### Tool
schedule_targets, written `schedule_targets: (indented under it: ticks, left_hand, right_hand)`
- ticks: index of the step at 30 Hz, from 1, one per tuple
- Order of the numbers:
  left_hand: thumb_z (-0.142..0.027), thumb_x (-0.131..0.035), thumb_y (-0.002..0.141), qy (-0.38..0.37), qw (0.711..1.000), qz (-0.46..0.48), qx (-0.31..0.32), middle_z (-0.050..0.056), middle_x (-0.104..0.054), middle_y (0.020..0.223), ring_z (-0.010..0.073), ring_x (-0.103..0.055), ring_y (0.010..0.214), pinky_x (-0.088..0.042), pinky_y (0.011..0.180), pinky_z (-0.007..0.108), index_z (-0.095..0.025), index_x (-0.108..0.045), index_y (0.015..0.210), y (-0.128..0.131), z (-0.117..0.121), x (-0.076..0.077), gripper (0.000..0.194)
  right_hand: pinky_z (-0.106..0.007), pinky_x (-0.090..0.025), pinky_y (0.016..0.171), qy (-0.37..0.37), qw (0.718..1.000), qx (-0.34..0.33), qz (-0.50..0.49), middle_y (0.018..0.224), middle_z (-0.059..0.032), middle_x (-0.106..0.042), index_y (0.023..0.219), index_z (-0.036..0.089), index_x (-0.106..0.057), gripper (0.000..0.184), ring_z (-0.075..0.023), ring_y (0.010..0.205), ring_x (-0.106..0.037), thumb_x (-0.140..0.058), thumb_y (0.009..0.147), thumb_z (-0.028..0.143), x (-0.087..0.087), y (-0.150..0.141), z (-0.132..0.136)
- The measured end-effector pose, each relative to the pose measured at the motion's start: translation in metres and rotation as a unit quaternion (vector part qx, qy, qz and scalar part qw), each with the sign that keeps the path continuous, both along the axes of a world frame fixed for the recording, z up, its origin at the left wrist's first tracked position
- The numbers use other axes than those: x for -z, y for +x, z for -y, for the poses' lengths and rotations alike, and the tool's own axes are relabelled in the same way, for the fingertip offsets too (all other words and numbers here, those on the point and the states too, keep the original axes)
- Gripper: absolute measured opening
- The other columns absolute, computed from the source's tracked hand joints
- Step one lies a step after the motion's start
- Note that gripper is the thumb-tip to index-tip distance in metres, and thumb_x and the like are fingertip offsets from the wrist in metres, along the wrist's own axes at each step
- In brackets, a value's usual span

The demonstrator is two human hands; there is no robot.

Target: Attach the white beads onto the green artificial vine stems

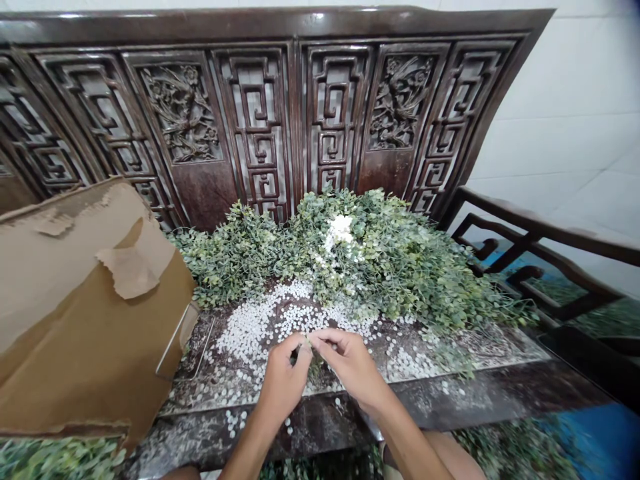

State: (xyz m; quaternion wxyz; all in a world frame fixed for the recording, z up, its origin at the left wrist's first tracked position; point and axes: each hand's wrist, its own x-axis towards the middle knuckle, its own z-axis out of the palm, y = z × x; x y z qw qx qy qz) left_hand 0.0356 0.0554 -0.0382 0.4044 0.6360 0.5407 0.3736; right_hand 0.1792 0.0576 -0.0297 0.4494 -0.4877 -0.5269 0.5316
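Behind the table: a dark carved wooden backrest (183, 113) with lattice and bird panels stands across the view, and a white tiled wall (565, 113) lies to its right.
On the table: a torn cardboard sheet (85, 313) covers the left end, and a heap of leafy green sprigs (380, 260) fills the middle. Loose small white pellets (260, 333) spread in front of the heap.
Hands: the left hand (283, 373) and right hand (350, 363) meet above the pellets, around a small green sprig (315, 363).
Fingers: the fingers (320, 340) of both hands close together on that sprig, partly hiding it.
Risk: a brushing wrist could roll pellets off the table's front edge; a hard tug could snag the heap.
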Motion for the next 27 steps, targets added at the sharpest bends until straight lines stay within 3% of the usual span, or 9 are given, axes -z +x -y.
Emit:
schedule_targets:
  ticks: [16, 27]
  left_hand:
    - [-0.024, -0.043, 0.082, 0.022, 0.999, -0.017, -0.022, -0.003, -0.053, 0.060, 0.0140, -0.048, 0.061, -0.034, 0.059, 0.023, -0.017, -0.055, 0.063, -0.0044, -0.0009, -0.0009, 0.024]
    - [-0.036, -0.042, 0.091, -0.002, 1.000, 0.020, 0.020, -0.005, -0.041, 0.056, 0.0122, -0.039, 0.053, -0.032, 0.054, 0.023, -0.019, -0.054, 0.068, -0.0070, 0.0002, -0.0022, 0.030]
  right_hand:
    - [-0.033, -0.050, 0.077, 0.008, 0.999, 0.032, -0.024, 0.083, -0.0067, -0.075, 0.091, 0.018, -0.078, 0.032, -0.0235, 0.083, -0.065, -0.065, 0.081, 0.046, 0.0022, -0.0088, 0.0024]
    - [-0.028, -0.048, 0.070, 0.087, 0.993, 0.024, 0.079, 0.079, -0.0048, -0.070, 0.094, 0.020, -0.077, 0.026, -0.0196, 0.074, -0.061, -0.055, 0.090, 0.034, -0.0013, -0.0039, 0.0037]
